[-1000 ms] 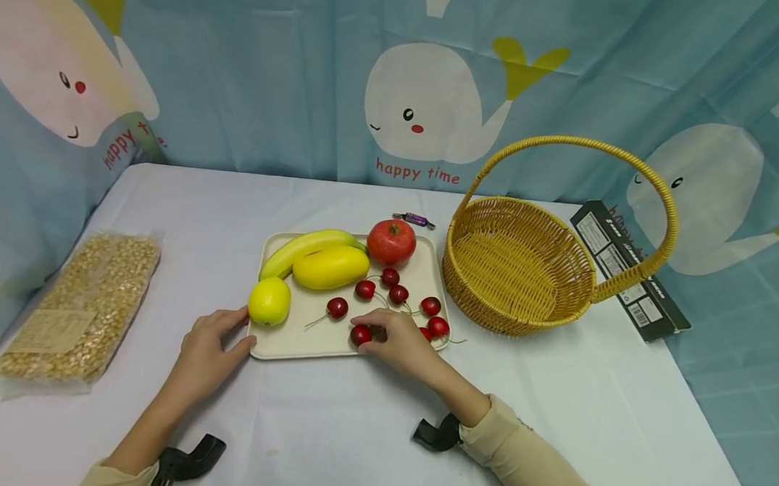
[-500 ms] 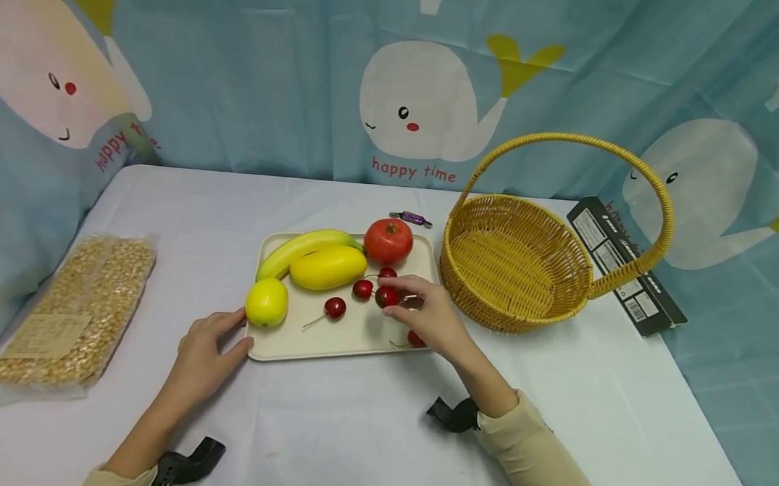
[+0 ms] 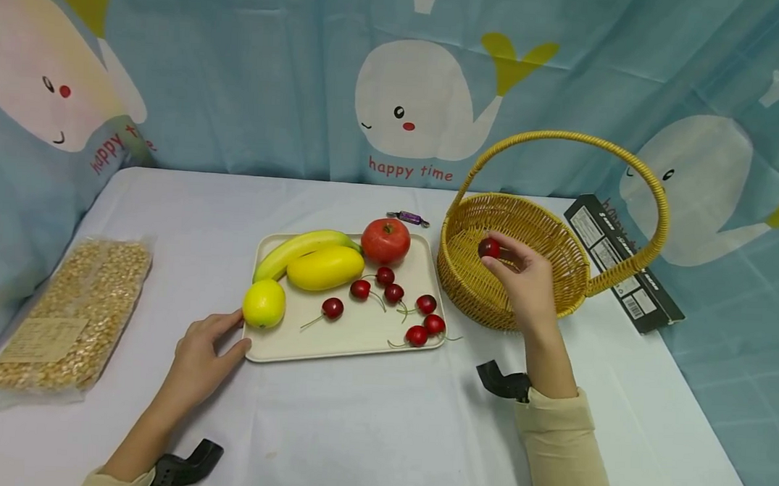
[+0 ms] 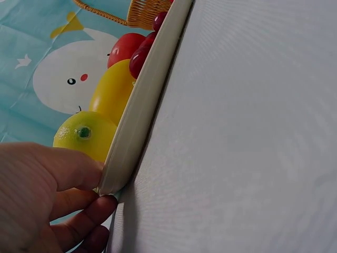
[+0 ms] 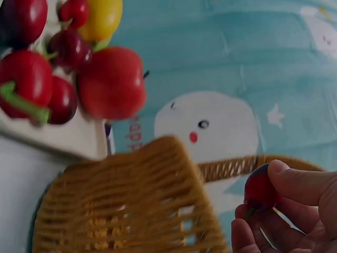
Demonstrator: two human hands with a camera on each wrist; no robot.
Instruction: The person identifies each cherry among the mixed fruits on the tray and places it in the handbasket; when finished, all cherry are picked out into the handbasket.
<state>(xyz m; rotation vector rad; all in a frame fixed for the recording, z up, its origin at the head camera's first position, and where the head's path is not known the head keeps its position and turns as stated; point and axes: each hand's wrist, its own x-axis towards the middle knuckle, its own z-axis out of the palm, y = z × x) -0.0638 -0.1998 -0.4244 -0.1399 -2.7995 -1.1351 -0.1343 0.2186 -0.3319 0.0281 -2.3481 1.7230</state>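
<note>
Between thumb and fingers, my right hand [image 3: 525,278] pinches a dark red cherry [image 3: 489,248], held over the wicker basket [image 3: 450,275]. Its green stem points down in the right wrist view. My left hand [image 3: 203,354] rests with spread thumb and index finger against the left edge of a cream tray [image 3: 333,346], at its near corner. A lemon [image 3: 264,303] lies just inside that edge. Behind it are a banana [image 3: 297,253] and a yellow mango-like fruit [image 3: 325,268]. The tray also carries a red tomato-like fruit [image 3: 386,241] and several cherries [image 3: 394,294] with stems.
The basket's tall handle [image 3: 567,137] arches above its opening. A black box [image 3: 630,268] lies to the basket's right, and a small purple wrapped item [image 3: 409,218] is behind the tray. At the far left lies a bag of corn kernels [image 3: 76,309]. A whale-print curtain [image 3: 266,85] hangs behind.
My right hand has lifted a cherry from the tray's near side and carried it right, to over the basket. The left hand has stayed at the tray's edge.
</note>
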